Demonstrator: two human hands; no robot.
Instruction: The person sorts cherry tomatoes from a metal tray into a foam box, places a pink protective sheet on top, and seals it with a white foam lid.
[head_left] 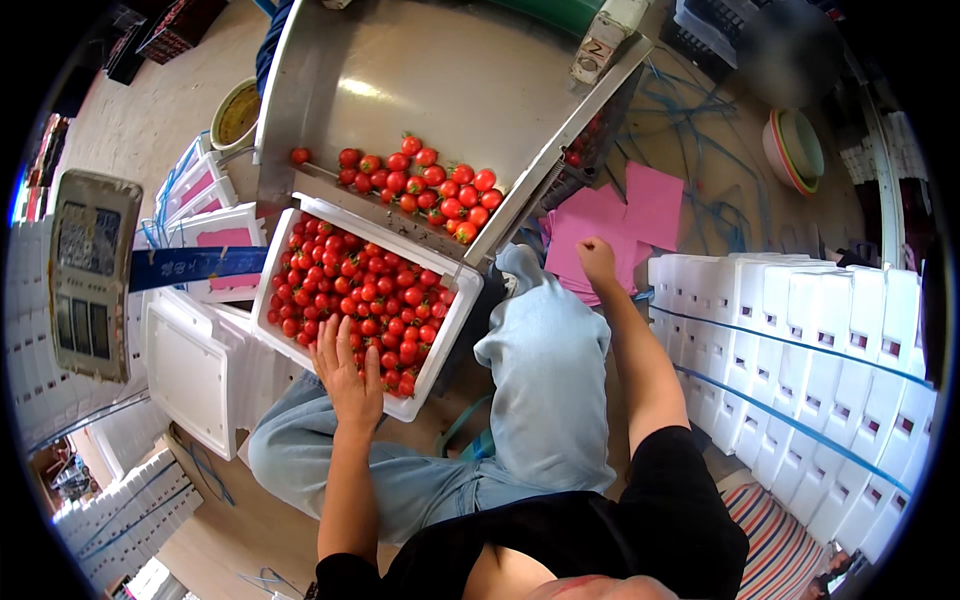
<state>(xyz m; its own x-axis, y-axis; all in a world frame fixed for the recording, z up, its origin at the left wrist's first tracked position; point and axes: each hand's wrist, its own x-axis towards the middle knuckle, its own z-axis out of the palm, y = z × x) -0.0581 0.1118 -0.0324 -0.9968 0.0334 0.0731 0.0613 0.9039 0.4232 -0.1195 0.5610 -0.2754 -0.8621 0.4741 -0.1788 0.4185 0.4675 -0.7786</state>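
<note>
A white plastic crate (436, 385) full of small red cherry tomatoes (365, 290) stands in front of me, tilted against the lip of a metal chute. My left hand (347, 372) lies on the tomatoes at the crate's near edge, fingers stretched out and slightly apart. Off to the right, my right hand (597, 260) hovers over or rests on pink sheets (655, 205) with its fingers curled in. What it holds, if anything, is hidden. More tomatoes with green stems have gathered at the lower end of the metal chute (420, 85).
A scale display (95, 275) on a blue post (200, 268) rises at the left, beside white crates and lids (187, 370). Strapped stacks of white crates (790, 350) line the right. Blue strapping (700, 120) litters the floor near some nested bowls (795, 150).
</note>
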